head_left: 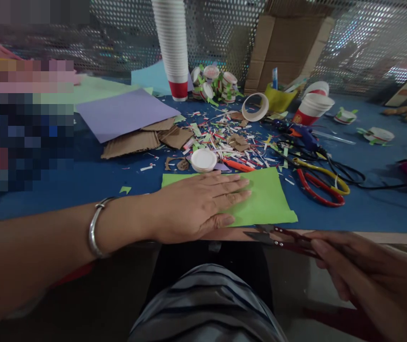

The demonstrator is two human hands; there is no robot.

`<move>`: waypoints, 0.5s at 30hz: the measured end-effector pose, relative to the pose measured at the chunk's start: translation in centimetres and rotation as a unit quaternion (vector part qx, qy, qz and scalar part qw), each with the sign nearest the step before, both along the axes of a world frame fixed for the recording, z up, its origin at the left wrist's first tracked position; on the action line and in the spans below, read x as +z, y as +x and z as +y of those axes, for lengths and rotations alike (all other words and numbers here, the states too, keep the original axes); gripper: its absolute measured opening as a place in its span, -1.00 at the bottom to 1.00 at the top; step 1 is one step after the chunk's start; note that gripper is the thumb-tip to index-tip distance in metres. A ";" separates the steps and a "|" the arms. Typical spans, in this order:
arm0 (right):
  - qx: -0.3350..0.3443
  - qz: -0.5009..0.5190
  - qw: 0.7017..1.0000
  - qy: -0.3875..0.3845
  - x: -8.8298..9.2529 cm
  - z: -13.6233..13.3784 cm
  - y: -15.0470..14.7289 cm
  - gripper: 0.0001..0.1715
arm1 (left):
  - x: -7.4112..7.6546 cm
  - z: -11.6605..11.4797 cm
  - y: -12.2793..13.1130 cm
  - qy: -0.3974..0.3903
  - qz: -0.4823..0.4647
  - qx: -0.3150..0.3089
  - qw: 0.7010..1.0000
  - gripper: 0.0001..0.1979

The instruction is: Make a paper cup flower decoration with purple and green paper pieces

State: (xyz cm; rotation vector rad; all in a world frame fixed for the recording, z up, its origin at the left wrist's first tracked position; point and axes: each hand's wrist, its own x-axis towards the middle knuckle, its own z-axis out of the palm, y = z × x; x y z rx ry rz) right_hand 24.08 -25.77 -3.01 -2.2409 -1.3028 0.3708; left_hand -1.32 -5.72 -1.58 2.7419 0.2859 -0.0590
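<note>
My left hand [203, 202] lies flat, fingers stretched out, on a sheet of bright green paper [264, 197] at the table's front edge. The paper's lower right corner has a small uneven flap. In my right hand [360, 266] are small dark red thread snips [289, 240], gripped by the handles. Their pointed blades are apart and sit just below the paper's front edge, near my left thumb. Just beyond the paper is a round white lid-like disc [204, 160], with an orange-red pen-like tool [239, 165] to its right.
Paper scraps [225, 137] litter the blue table. Purple paper [128, 114] and cardboard [132, 144] lie left. A tall cup stack [178, 90] stands behind. To the right are red-and-yellow-handled scissors [321, 185], a blue glue gun [303, 134], a tape roll [255, 107] and cups [312, 109].
</note>
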 end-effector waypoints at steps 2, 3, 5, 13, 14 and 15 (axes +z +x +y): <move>-0.022 0.005 1.000 -0.021 0.3 -0.1 -0.5 -0.54 | 0.0 0.0 0.0 -0.001 -0.001 -0.011 1.000 -0.38; -0.026 0.007 0.999 -0.027 0.5 -0.1 -0.6 -0.54 | 0.0 0.1 0.1 -0.004 0.003 -0.017 1.000 -0.38; -0.028 0.017 0.999 -0.031 0.5 -0.1 -0.8 -0.55 | 0.1 0.2 0.1 -0.012 0.013 -0.029 0.999 -0.37; -0.041 0.094 0.995 0.003 0.3 0.0 -1.6 -0.67 | 0.6 0.6 0.1 -0.038 0.009 -0.036 0.999 -0.40; -0.043 0.093 0.995 0.003 0.4 0.0 -1.6 -0.67 | 0.6 0.7 0.1 -0.040 0.004 -0.037 0.998 -0.41; -0.043 0.090 0.995 0.002 0.4 0.0 -1.6 -0.66 | 0.6 0.7 0.1 -0.042 0.000 -0.038 0.998 -0.41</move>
